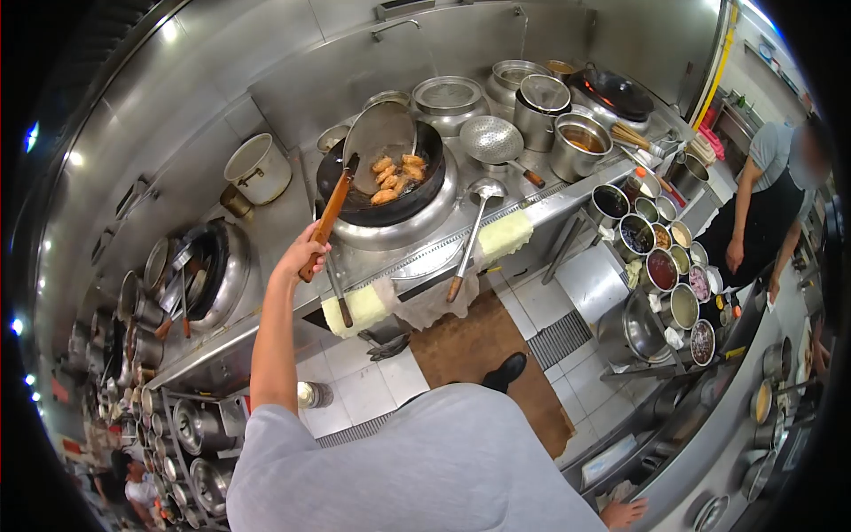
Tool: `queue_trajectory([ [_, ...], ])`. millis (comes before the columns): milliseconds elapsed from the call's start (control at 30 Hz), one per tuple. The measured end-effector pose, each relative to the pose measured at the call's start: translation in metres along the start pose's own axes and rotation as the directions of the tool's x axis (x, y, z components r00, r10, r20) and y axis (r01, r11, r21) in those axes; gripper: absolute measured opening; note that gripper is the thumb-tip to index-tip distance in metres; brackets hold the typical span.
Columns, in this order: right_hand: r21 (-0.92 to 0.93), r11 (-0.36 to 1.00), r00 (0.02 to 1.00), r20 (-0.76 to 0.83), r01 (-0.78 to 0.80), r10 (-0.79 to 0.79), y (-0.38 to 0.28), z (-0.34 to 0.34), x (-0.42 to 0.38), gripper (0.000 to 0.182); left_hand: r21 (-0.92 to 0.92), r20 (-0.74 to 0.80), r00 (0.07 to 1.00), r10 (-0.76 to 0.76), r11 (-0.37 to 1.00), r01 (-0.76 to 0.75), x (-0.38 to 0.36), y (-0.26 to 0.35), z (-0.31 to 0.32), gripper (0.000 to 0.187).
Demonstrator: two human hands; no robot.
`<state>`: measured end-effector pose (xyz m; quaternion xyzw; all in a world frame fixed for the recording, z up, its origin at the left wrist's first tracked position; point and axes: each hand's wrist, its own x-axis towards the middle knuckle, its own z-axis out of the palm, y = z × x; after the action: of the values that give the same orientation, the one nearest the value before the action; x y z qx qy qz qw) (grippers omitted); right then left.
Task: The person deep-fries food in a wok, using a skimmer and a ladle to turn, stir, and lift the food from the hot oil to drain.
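Note:
My left hand (302,254) is wrapped around the wooden handle of a mesh strainer (381,133). The strainer's round mesh tilts over a black wok (432,182). Several golden-brown fried pieces (390,180), which look like chicken wings, lie together in the wok, partly beside the mesh. A long-handled ladle or turner (336,288) passes under my left forearm, its far end hidden. At the bottom right, my right hand (623,512) rests with fingers stretched out on the edge of the steel counter behind me, holding nothing.
A perforated skimmer (493,140) and a ladle (480,222) lie right of the wok. A white pot (258,168) stands left, near another wok (222,266). Sauce containers (662,269) crowd a stand at right. A co-worker (762,204) in a dark apron stands beyond.

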<state>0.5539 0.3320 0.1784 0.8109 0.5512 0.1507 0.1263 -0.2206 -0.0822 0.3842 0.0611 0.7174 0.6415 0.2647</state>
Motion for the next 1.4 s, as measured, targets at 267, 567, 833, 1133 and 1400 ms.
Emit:
queue_trajectory([
  [267, -0.042, 0.999, 0.999, -0.031, -0.024, 0.023, -0.001, 0.028, 0.008, 0.084, 0.222, -0.073, 0.995, 0.069, 0.974, -0.051, -0.061, 0.021, 0.007, 0.077],
  [567, -0.051, 0.998, 1.0, -0.007, -0.023, 0.022, 0.0, 0.013, 0.007, 0.086, 0.369, -0.149, 0.975, 0.166, 0.924, -0.101, -0.082, 0.034, 0.01, 0.076],
  [833, -0.013, 0.998, 0.998, -0.021, 0.056, -0.056, 0.012, 0.032, 0.017, 0.084, 0.196, -0.427, 0.871, 0.242, 0.965, -0.172, 0.017, -0.019, 0.007, 0.069],
  [1133, 0.042, 0.998, 0.993, -0.104, 0.052, -0.048, 0.008, 0.024, 0.011, 0.081, -0.174, -0.369, 0.926, 0.079, 0.973, -0.152, 0.114, -0.039, 0.022, 0.061],
  [1400, 0.085, 0.996, 0.999, -0.039, 0.002, 0.001, 0.002, 0.004, 0.001, 0.087, -0.494, 0.042, 0.995, -0.089, 0.864, 0.098, 0.115, -0.02, -0.013, 0.053],
])
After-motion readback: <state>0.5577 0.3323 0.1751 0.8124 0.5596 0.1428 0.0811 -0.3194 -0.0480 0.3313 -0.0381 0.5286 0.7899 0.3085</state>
